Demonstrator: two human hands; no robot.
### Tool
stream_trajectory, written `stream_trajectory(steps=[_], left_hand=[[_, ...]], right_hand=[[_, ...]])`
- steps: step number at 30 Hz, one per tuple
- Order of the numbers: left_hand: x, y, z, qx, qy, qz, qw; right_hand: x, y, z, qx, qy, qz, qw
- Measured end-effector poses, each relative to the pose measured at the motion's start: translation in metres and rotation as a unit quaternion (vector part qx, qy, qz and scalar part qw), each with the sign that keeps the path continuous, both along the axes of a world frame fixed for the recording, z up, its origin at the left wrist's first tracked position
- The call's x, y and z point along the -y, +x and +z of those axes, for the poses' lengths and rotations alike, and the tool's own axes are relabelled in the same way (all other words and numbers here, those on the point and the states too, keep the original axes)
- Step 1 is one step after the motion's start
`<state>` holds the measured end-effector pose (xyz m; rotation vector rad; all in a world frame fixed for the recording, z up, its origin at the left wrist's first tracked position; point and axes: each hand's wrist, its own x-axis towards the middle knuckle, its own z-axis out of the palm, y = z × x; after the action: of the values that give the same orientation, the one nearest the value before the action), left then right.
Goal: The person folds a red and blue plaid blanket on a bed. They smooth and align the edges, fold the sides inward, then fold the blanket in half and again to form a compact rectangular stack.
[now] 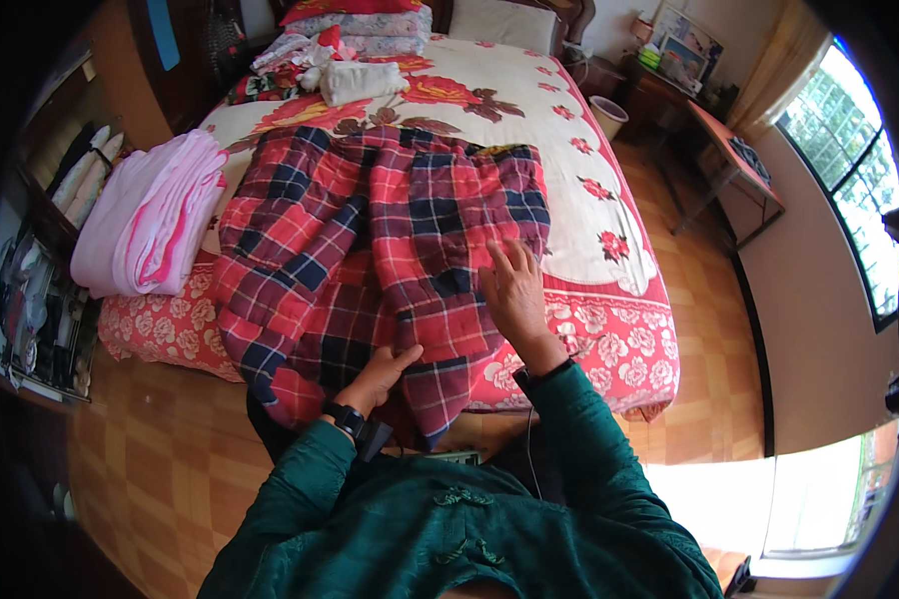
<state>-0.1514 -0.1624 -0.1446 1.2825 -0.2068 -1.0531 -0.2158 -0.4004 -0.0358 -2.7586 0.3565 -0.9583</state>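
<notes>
A red, navy and white plaid cloth garment (435,225) lies spread over the foot of the bed, with two long parts that look like trouser legs. Its near end hangs past the bed's edge toward me. At that near end, my left hand (375,379) grips the cloth with the thumb on top, its other fingers partly hidden. My right hand (516,297) rests on the garment's right side, palm down, fingers apart and holding nothing.
The bed (609,329) has a floral sheet. A folded pink blanket (150,215) sits at its left edge. Farther back are a folded white cloth (360,83) and stacked bedding (355,25). An open cabinet (45,290) stands left, a bin (609,117) and table (724,150) right.
</notes>
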Motion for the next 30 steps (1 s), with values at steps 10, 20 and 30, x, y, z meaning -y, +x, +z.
stream_trajectory(steps=[10, 20, 30], left_hand=[[-0.030, 0.008, 0.042, 0.315, 0.084, -0.004, 0.945], [-0.167, 0.060, 0.085, 0.538, 0.502, -0.032, 0.677], [-0.145, 0.057, 0.085, 0.599, 0.323, 0.032, 0.732]], right_hand=[[-0.005, 0.048, -0.107, -0.301, -0.016, -0.020, 0.953], [-0.020, 0.051, -0.079, -0.318, -0.028, -0.047, 0.946], [-0.114, 0.018, -0.075, -0.256, 0.001, 0.125, 0.959]])
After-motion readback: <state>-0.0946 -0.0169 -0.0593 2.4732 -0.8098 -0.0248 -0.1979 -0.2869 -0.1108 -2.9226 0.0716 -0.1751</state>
